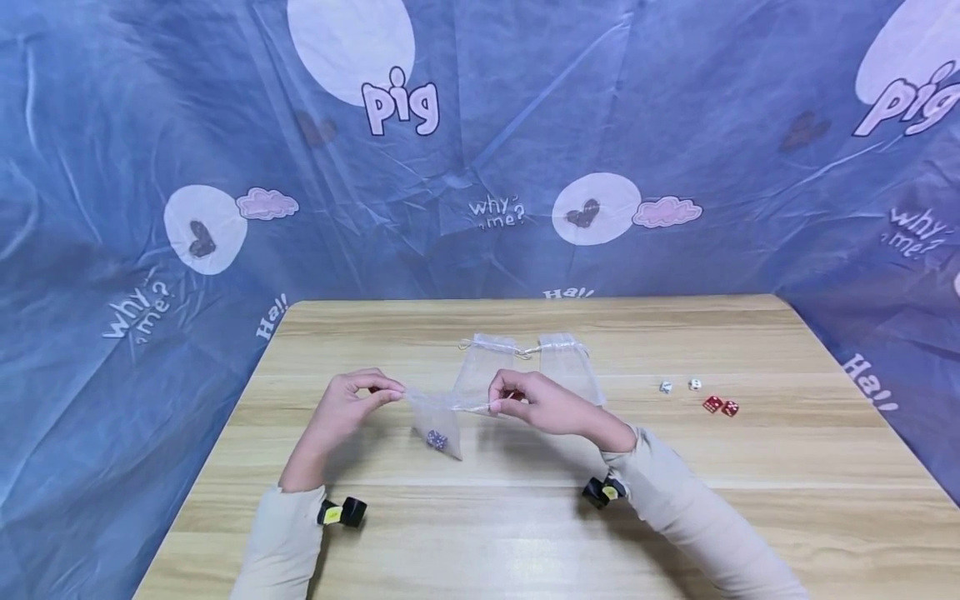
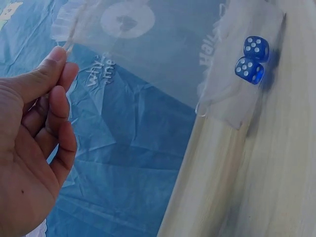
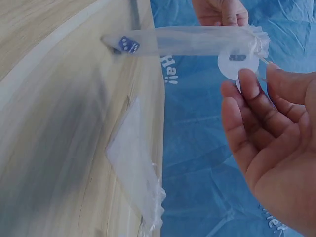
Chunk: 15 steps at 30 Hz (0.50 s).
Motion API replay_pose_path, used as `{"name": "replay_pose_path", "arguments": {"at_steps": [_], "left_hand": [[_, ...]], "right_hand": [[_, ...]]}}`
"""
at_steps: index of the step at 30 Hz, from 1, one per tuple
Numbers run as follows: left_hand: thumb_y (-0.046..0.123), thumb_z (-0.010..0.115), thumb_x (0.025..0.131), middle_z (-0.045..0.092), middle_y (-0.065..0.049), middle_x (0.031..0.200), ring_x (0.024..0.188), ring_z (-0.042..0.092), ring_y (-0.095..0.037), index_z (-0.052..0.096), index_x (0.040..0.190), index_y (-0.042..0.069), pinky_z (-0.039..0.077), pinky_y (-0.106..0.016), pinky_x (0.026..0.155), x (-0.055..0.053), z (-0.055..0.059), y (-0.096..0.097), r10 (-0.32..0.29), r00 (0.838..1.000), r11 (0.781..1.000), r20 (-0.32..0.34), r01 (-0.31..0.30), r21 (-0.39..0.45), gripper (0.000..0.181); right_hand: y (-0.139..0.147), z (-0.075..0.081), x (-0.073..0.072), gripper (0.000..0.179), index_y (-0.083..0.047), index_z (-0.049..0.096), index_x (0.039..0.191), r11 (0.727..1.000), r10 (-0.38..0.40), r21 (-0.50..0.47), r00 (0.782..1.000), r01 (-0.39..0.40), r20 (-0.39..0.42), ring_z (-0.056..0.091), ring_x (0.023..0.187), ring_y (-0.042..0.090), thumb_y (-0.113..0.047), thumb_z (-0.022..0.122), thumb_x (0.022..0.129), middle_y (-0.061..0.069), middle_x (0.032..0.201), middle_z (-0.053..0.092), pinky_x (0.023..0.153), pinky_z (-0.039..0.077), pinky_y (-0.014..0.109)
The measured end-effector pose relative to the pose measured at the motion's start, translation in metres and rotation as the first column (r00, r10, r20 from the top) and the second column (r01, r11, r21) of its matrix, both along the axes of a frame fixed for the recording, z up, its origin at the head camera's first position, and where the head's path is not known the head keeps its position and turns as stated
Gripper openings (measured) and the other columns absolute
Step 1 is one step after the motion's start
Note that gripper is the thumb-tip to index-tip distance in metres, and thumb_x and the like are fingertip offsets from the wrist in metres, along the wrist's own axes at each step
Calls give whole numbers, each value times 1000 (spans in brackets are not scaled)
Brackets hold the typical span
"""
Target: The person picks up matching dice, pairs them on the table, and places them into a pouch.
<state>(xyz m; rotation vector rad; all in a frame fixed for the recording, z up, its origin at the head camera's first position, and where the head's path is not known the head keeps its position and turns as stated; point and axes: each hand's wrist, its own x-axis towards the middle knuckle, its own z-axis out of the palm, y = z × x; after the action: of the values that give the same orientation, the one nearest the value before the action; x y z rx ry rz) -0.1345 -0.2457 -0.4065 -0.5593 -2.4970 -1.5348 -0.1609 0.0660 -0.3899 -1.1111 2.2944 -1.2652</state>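
Note:
A sheer white drawstring pouch [image 1: 431, 410] hangs between my two hands, its lower end near the table top. Inside its bottom lie two blue dice with white dots [image 2: 249, 70], one against the other. My left hand [image 1: 358, 397] pinches the cord at the pouch's left side between thumb and forefinger. On the other side, my right hand [image 1: 542, 403] pinches the opposite cord end, drawn out to the right. The pouch's mouth [image 3: 256, 42] looks gathered in the right wrist view. Something red [image 1: 513, 394] shows partly behind my right fingers; its kind is hidden.
Two more sheer pouches lie on the table behind my hands, one left [image 1: 483, 360] and one right [image 1: 567, 367]. Farther right are two white dice [image 1: 695, 384] and two red dice [image 1: 712, 404]. A blue printed cloth [image 1: 465, 250] hangs behind the wooden table [image 1: 480, 533].

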Motion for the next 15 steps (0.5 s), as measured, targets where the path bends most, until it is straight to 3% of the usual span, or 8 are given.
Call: {"name": "replay_pose_path", "arguments": {"at_steps": [5,15], "left_hand": [[10,71,86,71,-5,82,75,57,-3,77,91,6,48,-23,70,-1,3,-4,-2,1000,999,-8,1,-38,9],[7,70,85,70,-7,80,74,56,-1,76,91,5,48,-20,69,-2,7,-13,19,999,997,-35,-21,-74,8]], "right_hand": [[10,-2,-2,7,-5,54,94,1000,23,-5,1000,-23,16,56,77,10,-11,53,98,18,87,66,70,47,21],[29,2,-4,7,-4,50,93,998,62,21,997,-63,35,59,81,31,-7,48,99,7,83,61,73,51,31]]}}
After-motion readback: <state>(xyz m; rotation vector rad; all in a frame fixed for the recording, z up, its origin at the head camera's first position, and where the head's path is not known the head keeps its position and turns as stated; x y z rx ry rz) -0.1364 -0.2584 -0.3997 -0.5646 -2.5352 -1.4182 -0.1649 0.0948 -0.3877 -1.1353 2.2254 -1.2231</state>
